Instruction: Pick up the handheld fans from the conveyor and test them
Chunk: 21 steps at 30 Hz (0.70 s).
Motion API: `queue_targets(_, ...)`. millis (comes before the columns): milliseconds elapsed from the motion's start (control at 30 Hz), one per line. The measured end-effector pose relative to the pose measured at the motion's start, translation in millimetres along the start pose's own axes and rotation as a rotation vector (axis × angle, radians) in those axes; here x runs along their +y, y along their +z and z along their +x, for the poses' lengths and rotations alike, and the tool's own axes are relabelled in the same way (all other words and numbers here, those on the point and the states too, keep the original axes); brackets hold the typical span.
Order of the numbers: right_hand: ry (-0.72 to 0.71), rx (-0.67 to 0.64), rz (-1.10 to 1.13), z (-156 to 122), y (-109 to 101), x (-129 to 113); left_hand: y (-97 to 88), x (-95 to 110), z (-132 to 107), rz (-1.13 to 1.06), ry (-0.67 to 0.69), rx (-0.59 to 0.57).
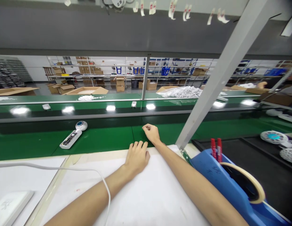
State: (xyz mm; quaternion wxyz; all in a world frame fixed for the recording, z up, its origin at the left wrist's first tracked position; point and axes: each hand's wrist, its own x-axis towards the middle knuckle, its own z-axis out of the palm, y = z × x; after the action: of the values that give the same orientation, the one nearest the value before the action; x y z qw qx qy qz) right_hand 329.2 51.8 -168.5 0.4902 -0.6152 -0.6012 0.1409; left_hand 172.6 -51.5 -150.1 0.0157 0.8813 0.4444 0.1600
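Observation:
My left hand [137, 157] rests palm down at the far edge of the white worktop [155, 191], fingers stretched out and holding nothing. Just beyond it, my right hand [151, 133] is over the green conveyor belt [108, 138], its fingers curled into a loose fist. I see nothing inside that fist. A white handheld unit [71, 138] with a round head lies on the belt, left of both hands. Its body is uncovered, showing parts inside. A thin white cable [89, 169] crosses over my left forearm.
To the right, a blue bin [214, 179] holds red markers [216, 150] and a tape roll [256, 188]. A slanted metal post [214, 72] rises beside my right arm. A white box [12, 207] lies at lower left. Small white parts [134, 104] sit on the far belt.

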Motion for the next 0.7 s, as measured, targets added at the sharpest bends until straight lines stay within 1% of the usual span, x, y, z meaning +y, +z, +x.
queue_targets(167,-0.004,0.006,-0.002,-0.5,0.0,-0.3,-2.6,2.2,-0.9,0.024,-0.054,0.031)
queue_targets(533,0.002,0.002,0.000,0.1,0.5,0.3,2.7,-1.1,0.2,-0.001,0.002,0.006)
queue_targets(700,0.000,0.006,-0.009,-0.1,0.0,-0.4,0.3,0.8,-0.8,0.016,-0.030,0.007)
